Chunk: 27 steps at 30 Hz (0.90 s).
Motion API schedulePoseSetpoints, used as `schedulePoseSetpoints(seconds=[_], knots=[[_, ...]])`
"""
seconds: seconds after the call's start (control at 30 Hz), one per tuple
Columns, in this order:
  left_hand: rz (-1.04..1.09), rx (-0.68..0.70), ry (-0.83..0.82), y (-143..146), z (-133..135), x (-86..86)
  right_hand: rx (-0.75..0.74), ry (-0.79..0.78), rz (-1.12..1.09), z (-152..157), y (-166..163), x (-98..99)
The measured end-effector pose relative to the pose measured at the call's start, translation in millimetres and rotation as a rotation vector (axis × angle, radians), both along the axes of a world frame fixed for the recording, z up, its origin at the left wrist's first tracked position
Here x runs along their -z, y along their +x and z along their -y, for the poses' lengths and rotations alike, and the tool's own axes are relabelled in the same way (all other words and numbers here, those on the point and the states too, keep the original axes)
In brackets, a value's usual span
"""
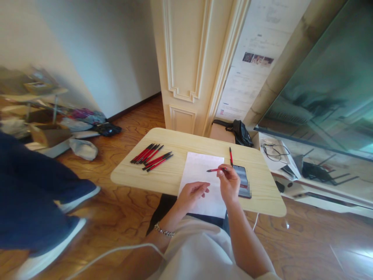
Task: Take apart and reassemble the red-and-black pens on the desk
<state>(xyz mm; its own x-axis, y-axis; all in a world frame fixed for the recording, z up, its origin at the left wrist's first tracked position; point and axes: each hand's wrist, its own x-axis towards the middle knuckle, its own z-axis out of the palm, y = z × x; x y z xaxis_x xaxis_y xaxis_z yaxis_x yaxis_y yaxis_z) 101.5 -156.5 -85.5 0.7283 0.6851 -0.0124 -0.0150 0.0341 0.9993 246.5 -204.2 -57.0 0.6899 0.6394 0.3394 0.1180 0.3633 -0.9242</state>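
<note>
The right hand pinches a pen in its fingers over the paper on the worktop, while the left hand lies slack-fingered on the paper's near part; it seems poised to write, which needs the tip lowered.

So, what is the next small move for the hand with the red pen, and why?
Probably lower the tip of the red pen onto the white paper: the right hand holds it over the sheet, and the left hand rests on the paper's lower part.
</note>
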Motion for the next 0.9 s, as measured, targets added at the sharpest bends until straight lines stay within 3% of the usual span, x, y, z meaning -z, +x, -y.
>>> schedulePoseSetpoints(seconds=[0.13, 0.27, 0.37, 0.47, 0.63, 0.73, 0.9], knots=[[0.109, -0.035, -0.149, 4.0, 1.8, -1.6, 0.015, -0.1, 0.039, 17.8, -15.8, 10.3], [0.202, -0.186, -0.217, 9.2, 0.4, 3.3, -0.012, -0.239, 0.011, 30.9, -27.1, 26.4], [0.175, -0.239, -0.161, 10.3, -2.5, 6.1, -0.122, -0.348, 0.005, 36.7, -27.7, 32.2], [0.105, -0.225, -0.069, 11.6, -3.8, 4.8, -0.241, -0.439, 0.069, 40.5, -25.8, 26.1], [0.038, -0.185, 0.049, 21.4, -1.2, -2.8, -0.218, -0.503, 0.179, 41.9, -16.4, 8.3], [-0.021, -0.159, 0.17, 23.2, -4.9, -5.8, -0.217, -0.518, 0.234, 31.9, 14.9, 7.4], [-0.204, -0.156, 0.515, 8.7, -25.9, 1.2, 0.077, -0.573, 0.206, -4.0, 125.2, 14.6]])
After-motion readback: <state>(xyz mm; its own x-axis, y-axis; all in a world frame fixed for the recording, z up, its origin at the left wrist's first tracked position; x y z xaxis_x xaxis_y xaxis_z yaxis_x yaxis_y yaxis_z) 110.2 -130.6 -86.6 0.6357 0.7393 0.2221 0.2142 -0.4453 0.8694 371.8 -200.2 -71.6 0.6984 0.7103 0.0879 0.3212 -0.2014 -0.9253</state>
